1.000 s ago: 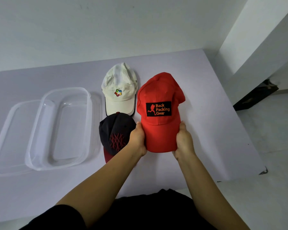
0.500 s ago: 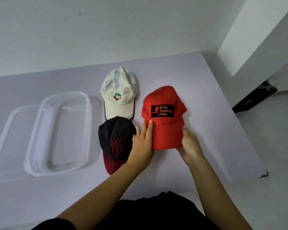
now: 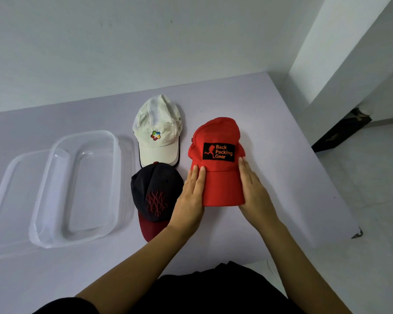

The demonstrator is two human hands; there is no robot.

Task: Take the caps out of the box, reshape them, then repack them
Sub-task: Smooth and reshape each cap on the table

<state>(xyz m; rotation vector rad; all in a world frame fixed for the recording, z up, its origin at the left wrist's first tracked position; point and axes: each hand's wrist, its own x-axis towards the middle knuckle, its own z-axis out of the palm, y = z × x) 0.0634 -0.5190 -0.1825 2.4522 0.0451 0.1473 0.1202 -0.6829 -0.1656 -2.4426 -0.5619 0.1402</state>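
Observation:
A red cap (image 3: 217, 177) with a black "Back Packing Gear" patch lies flat on the lilac table (image 3: 281, 155), brim toward me. My left hand (image 3: 192, 196) rests with straight fingers against the brim's left edge. On the brim's right edge my right hand (image 3: 252, 191) lies flat, fingers straight. A white cap (image 3: 157, 132) with a coloured logo lies behind, and a dark navy cap (image 3: 156, 193) with a maroon brim sits left of the red one. The clear plastic box (image 3: 55, 177) stands at the left, nothing in it.
The box's clear lid (image 3: 2, 200) lies partly under the box at the far left. The table's right edge drops to a pale floor, where a dark object (image 3: 340, 132) sits by a white wall corner. A white wall runs along the table's back.
The red cap, held up by its brim a second ago, now lies flat on the table. Both hands have opened and laid their fingers along the brim's two sides.

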